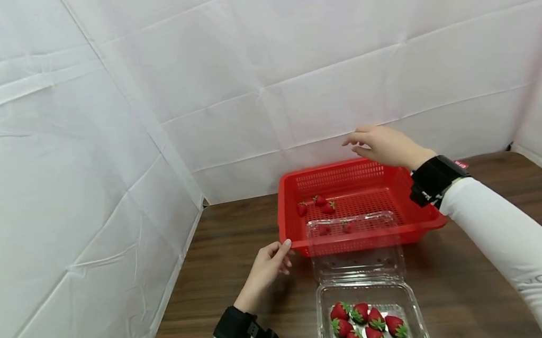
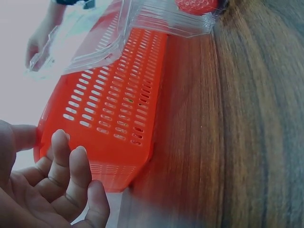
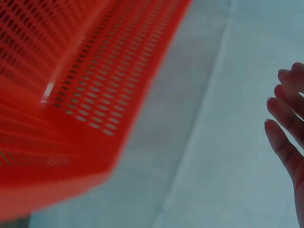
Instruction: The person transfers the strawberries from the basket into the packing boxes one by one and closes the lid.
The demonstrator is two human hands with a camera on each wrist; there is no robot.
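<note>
I see my left hand (image 1: 268, 264) low in the head view, reaching forward from the bottom edge. Its fingers (image 2: 71, 173) are loosely bent and hold nothing; the thumb points forward. A black wrist band (image 1: 236, 328) sits on the left wrist, and a white sleeve begins just behind it. My right hand (image 1: 384, 145) is raised higher and further forward, with the palm facing down. Its fingers (image 3: 285, 137) are almost straight, a little spread, and they grip nothing. The right forearm, in a white sleeve (image 1: 511, 245), comes in from the lower right corner, and a black wrist band (image 1: 434, 179) is around the right wrist.
</note>
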